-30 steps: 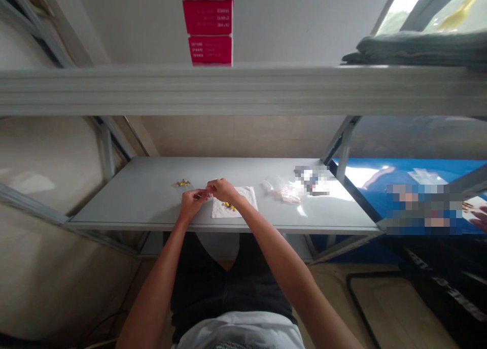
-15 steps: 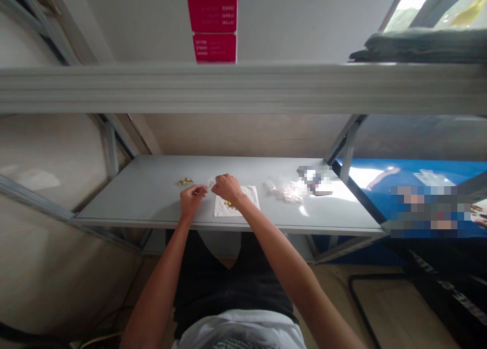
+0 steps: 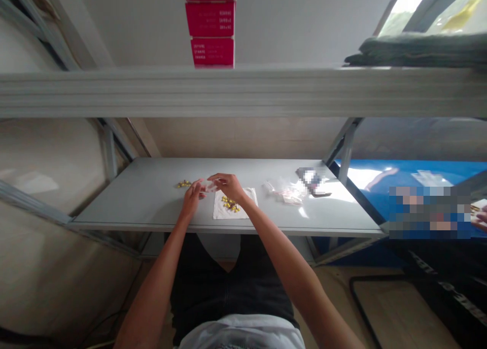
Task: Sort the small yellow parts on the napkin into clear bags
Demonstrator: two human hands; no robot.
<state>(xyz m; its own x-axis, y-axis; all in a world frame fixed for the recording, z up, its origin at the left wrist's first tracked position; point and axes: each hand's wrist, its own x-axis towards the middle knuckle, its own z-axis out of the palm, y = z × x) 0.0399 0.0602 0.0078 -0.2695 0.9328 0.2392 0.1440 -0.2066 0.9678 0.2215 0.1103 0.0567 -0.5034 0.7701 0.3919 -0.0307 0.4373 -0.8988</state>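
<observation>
My left hand (image 3: 192, 197) and my right hand (image 3: 227, 185) meet above the grey shelf top, fingers pinching a small clear plastic bag (image 3: 209, 186) between them. Just under my right hand, a white paper sheet (image 3: 235, 210) lies on the shelf with a cluster of small yellow pieces (image 3: 230, 204) on it. A second small yellow cluster (image 3: 183, 184) sits on the bare shelf, left of my left hand. Clear plastic bags with pinkish contents (image 3: 287, 193) lie to the right of the paper, out of reach of my fingertips.
A blurred object (image 3: 312, 180) lies at the shelf's back right. Metal uprights and a grey beam (image 3: 243, 93) run above, with red boxes (image 3: 209, 24) beyond. A co-worker's hand (image 3: 481, 218) shows at far right over a blue surface (image 3: 380, 179).
My hands have drawn slightly apart and up, with the clear bag showing between them. More of the yellow pieces on the paper now show beside my right hand.
</observation>
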